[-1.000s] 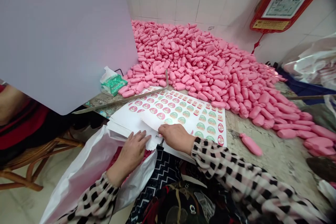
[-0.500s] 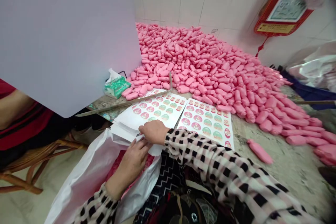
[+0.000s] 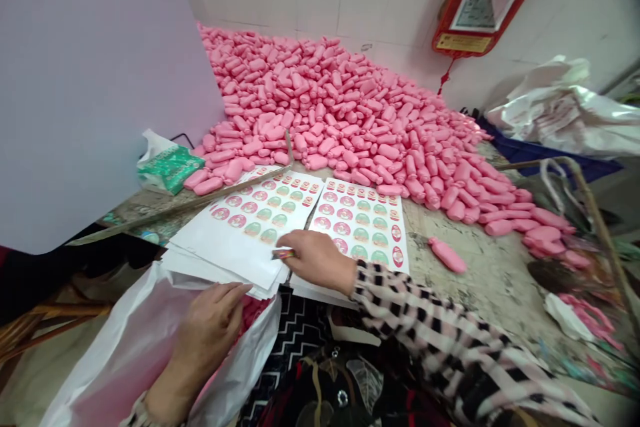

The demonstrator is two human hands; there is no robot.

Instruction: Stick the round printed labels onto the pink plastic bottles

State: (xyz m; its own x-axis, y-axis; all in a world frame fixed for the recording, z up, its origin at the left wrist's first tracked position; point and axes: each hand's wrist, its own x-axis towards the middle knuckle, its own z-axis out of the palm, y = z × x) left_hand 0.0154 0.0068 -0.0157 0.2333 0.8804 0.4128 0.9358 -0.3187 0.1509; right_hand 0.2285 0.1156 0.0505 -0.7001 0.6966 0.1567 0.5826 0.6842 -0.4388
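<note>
My right hand [image 3: 320, 261] is closed over the sticker sheets. A small, slim, dark and multicoloured tool [image 3: 283, 253] pokes from its fingertips; I cannot make out its kind. Under and beside this hand lie a left stack of sticker sheets [image 3: 235, 243] and a right stack [image 3: 330, 227], printed with round pink and green labels. My left hand [image 3: 213, 317] is stretched out at the near edge of the left stack, fingers extended, nothing visible in it. Below it a white bag [image 3: 120, 340] gapes, with pink pieces [image 3: 253, 313] inside.
A large heap of pink, sausage-shaped pieces [image 3: 320, 107] covers the back of the table [image 3: 430, 307]. One loose pink piece [image 3: 447, 255] lies at right. A thin bar [image 3: 185, 205] crosses near a green tissue pack [image 3: 170, 167]. A pale panel [image 3: 100, 80] blocks the left.
My hands have come apart: the right moved away rightward with the small tool now showing, the left drew back toward the bag. The view has shifted right.
</note>
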